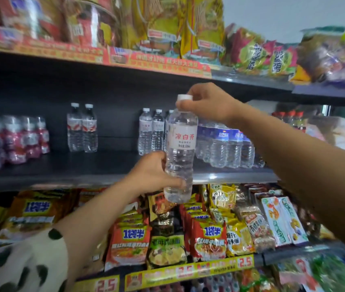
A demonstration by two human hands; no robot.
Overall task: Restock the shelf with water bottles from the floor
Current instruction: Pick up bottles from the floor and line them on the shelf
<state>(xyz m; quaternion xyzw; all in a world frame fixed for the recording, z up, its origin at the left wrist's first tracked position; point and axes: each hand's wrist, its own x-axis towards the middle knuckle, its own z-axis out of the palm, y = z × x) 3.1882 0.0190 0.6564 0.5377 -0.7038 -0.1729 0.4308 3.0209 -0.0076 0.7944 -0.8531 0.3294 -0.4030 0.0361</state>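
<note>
I hold a clear water bottle point(180, 152) with a white label and white cap upright in front of the dark shelf point(104, 167). My left hand point(153, 172) grips its lower body. My right hand point(206, 102) pinches the cap and neck from above. The bottle's base hangs below the shelf's front edge. Behind it on the shelf stand matching white-label bottles point(151, 131), close to the back wall.
On the same shelf stand two red-label bottles point(82, 128) at left, pink-wrapped bottles point(11, 140) at far left and several blue-label bottles point(228, 147) at right. Noodle packets point(207, 239) fill the shelf below; snack bags point(251, 53) fill the one above.
</note>
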